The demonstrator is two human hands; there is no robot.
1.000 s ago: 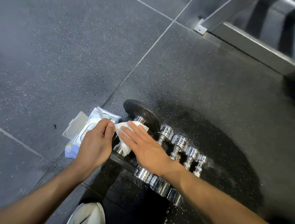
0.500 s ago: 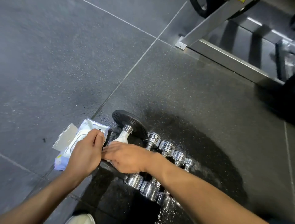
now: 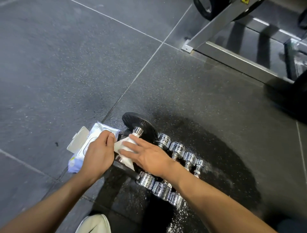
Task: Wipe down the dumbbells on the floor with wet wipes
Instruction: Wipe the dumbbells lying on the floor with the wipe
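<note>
Fingers of right hand held straight, pressed flat on wipe; wipe's edge pinched by curled left hand; wipe is draped over handle of black-plated dumbbell, near left edge of floor tile; judged early: this bar being wiped, plates likely not yet done; chrome dumbbells counted at four, wet, wiped or not cannot be told; five dumbbells total; one wipe pack, lid open.

Nothing legible is shown. Print on the wipes pack is blurred. The yellow sticker on the rack frame is cropped.
</note>
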